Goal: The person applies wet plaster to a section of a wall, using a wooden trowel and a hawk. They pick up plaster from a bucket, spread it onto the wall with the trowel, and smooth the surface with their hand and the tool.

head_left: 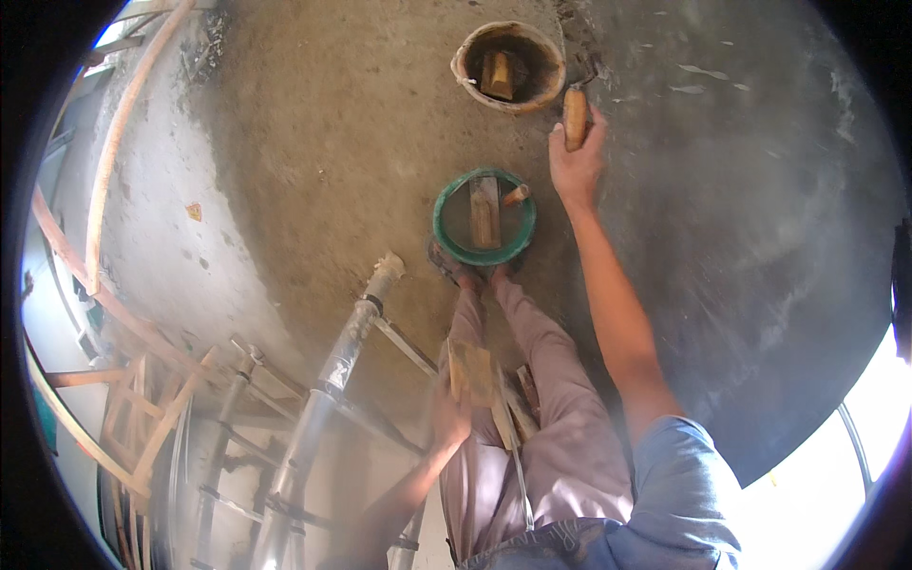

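My right hand [577,161] grips a trowel's wooden handle [575,116], its small metal end against the dark grey smoothed surface [722,237] at right, beside a pale bucket [460,66] holding a wooden piece [501,74]. My left hand [449,413], low at centre, is closed on a square wooden board [467,370]; its fingers are partly hidden. Between the two, by my feet, stands a green basin [443,204] with a wooden block [484,214] and a short wooden handle [516,195] in it.
Metal scaffold tubes [347,342] and a thinner frame [223,432] stand at lower left. Light timber poles and frames [138,413] lean along the far left beside a pale rough surface [190,266]. Brown rough ground [332,142] spreads behind the basin and bucket.
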Demonstrator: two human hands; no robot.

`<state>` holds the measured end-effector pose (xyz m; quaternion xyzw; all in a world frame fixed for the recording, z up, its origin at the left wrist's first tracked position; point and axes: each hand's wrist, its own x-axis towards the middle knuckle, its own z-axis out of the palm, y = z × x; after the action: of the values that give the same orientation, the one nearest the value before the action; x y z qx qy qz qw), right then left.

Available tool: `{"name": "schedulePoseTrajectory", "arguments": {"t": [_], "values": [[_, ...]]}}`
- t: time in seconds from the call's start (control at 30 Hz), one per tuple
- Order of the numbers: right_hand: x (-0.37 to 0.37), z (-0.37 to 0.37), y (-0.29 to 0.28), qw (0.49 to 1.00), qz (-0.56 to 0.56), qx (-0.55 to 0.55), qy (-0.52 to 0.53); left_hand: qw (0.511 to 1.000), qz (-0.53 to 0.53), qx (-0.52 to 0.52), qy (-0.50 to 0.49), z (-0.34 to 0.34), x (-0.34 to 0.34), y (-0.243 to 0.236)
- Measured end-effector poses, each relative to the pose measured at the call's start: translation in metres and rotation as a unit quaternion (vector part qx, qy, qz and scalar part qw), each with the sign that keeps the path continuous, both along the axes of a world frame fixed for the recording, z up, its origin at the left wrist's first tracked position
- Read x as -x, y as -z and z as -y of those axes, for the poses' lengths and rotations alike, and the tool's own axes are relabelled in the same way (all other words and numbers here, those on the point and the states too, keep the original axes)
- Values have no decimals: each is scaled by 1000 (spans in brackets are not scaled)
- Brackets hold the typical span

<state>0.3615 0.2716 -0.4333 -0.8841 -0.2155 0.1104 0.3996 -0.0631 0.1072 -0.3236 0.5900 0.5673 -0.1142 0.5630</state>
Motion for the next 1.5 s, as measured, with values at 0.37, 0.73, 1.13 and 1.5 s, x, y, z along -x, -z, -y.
{"name": "schedulePoseTrajectory", "arguments": {"t": [0.37,0.73,1.13,1.5], "values": [[-21,-9,63,989,-20,105,-104,998,-51,-20,20,-13,-5,-1],[-52,4,135,977,20,197,-85,994,-83,36,62,-49,-33,-11],[-36,-13,-40,996,-32,-71,-45,994,-103,20,32,-31,-27,-2],[-54,21,152,979,-162,124,-27,995,-45,-81,-30,-27,-19,3]]}}
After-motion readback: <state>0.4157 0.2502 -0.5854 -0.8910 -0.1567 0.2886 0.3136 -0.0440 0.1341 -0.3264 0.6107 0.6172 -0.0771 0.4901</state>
